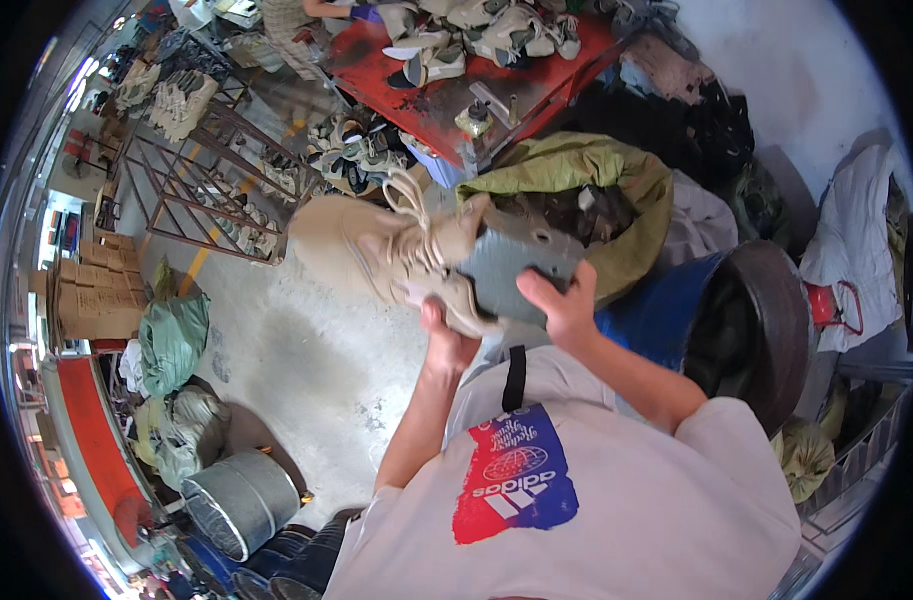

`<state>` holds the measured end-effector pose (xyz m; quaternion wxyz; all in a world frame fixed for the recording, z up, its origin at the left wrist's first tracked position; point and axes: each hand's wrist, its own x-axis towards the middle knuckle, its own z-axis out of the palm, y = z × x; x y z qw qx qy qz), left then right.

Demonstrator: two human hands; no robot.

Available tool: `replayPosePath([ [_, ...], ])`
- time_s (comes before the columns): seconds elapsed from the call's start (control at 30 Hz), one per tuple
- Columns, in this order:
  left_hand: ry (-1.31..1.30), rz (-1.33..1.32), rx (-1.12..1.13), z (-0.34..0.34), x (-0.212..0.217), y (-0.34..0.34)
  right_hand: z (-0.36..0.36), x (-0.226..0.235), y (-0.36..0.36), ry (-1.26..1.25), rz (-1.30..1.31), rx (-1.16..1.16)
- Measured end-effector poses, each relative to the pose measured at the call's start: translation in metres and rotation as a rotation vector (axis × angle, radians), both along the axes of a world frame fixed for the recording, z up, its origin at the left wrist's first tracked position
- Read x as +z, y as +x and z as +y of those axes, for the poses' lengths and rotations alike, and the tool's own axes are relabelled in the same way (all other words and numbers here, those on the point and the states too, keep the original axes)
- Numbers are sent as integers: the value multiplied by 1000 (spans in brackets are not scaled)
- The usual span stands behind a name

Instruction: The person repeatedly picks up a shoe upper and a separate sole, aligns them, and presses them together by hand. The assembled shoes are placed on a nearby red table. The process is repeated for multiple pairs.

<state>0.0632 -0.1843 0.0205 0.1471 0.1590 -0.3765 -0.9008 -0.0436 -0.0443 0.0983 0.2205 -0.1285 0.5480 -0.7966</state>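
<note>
A beige lace-up shoe point(377, 245) is held up in front of me, its toe to the left and its loose lace standing up. From its opening juts a grey-green block with a hole in it, which looks like a shoe last point(502, 275). My left hand point(449, 342) is closed on the near side of the shoe, thumb up along the upper. My right hand point(569, 305) grips the right end of the last, with the thumb on its face. The fingers of both hands are mostly hidden underneath.
A red table point(362, 60) bearing several shoes stands ahead, with another person's arm at its far left. An open green sack point(642, 190) and a blue drum point(657, 300) are close on my right. Metal racks point(167, 195), cartons point(97, 300) and a grey drum point(242, 500) stand leftward.
</note>
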Motion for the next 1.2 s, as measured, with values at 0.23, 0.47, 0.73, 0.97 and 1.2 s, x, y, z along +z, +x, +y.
replayPosePath([
  [0.23, -140, -93, -48, -114, -5, -100, -101, -79, -83, -109, -170, -110],
  [0.47, -171, -396, -85, -226, -23, -231, -196, -137, -199, -130, -502, -80],
  [0.73, -216, -557, -298, -292, -44, -331, -247, -178, -261, -228, -762, -209],
  [0.97, -687, -469, -328, -320, -35, -355, -258, -148, -278, -244, -855, -234],
  [1.2, -1400, -459, -721, -297, 62, -401, -226, -154, -305, -297, -1079, -26],
])
